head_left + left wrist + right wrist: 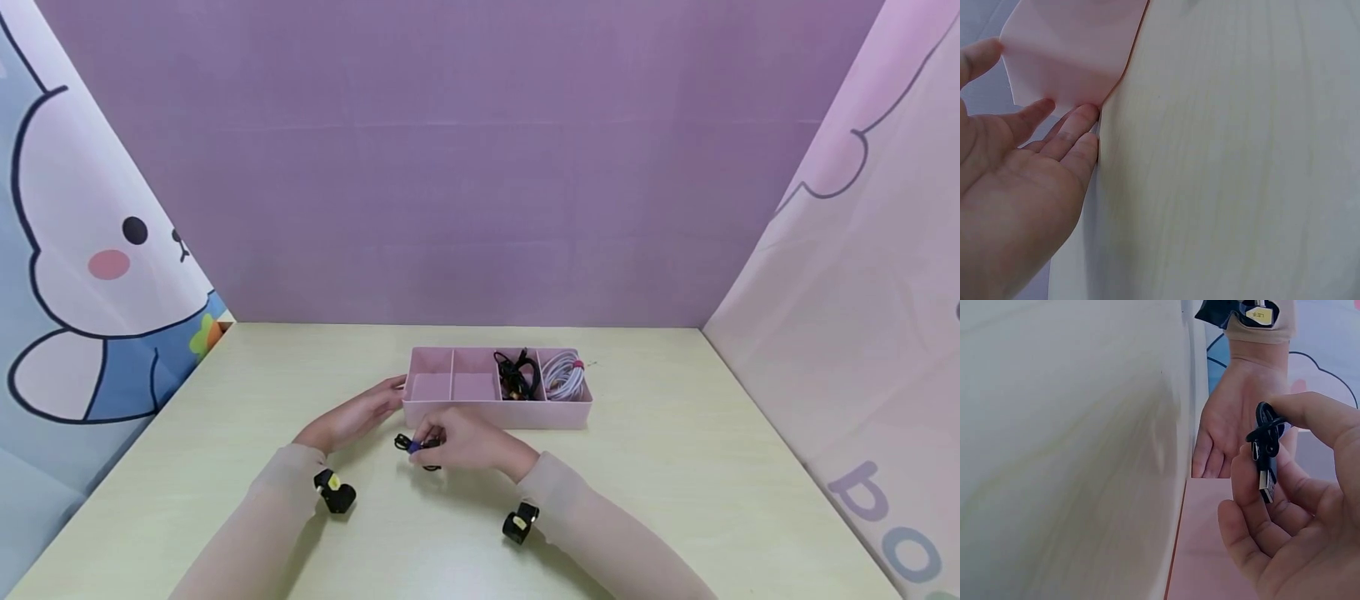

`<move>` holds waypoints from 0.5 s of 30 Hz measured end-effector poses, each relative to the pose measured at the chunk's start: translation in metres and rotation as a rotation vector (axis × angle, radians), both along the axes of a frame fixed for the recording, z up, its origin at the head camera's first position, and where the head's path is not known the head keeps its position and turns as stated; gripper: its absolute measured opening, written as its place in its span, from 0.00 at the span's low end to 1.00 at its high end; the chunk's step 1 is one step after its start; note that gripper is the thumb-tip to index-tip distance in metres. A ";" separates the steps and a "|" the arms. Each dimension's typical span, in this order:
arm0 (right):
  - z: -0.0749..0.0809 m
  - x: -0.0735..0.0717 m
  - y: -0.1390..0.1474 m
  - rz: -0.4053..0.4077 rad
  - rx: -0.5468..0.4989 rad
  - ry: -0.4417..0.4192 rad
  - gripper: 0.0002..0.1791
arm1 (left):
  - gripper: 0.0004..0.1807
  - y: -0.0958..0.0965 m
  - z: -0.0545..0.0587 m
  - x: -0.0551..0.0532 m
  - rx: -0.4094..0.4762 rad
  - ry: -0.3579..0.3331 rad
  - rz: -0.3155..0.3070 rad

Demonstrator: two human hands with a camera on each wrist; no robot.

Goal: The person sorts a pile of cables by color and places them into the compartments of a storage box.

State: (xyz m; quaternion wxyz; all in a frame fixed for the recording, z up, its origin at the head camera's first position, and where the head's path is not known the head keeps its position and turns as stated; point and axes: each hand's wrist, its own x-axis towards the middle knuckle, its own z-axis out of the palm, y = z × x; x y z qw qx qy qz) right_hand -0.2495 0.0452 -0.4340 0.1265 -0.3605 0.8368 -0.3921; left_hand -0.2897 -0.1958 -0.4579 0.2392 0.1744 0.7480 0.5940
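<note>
My right hand (468, 440) pinches a small bundled black USB cable (403, 442) between thumb and fingers, just in front of a pink divided box (495, 415). A bluish band shows on the bundle in the head view. In the right wrist view, the cable (1266, 434) is coiled with its metal USB plug (1267, 485) pointing down. My left hand (363, 415) is at the box's left end. Its fairly straight fingertips touch the pink wall (1072, 56) in the left wrist view. The two left compartments show bare floors.
Black cables (517, 377) lie in the box's third compartment from the left. A coiled white cable (564, 375) with a red tie fills the rightmost one, with a bit poking past the rim. A purple backdrop (465, 167) rises behind the pale wooden table (660, 467), with printed cloths on both sides.
</note>
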 end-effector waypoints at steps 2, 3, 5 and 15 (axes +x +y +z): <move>0.001 0.000 0.001 -0.005 -0.007 -0.007 0.09 | 0.35 0.000 0.000 0.000 0.002 0.001 -0.002; 0.001 0.000 0.002 -0.008 -0.010 -0.012 0.09 | 0.35 0.000 0.000 0.000 0.002 0.001 -0.002; 0.003 0.001 0.003 -0.011 -0.018 -0.017 0.10 | 0.35 0.000 0.000 -0.001 0.011 0.003 -0.009; 0.010 0.001 0.013 -0.025 -0.062 -0.073 0.07 | 0.37 0.000 0.000 -0.001 -0.005 -0.002 -0.005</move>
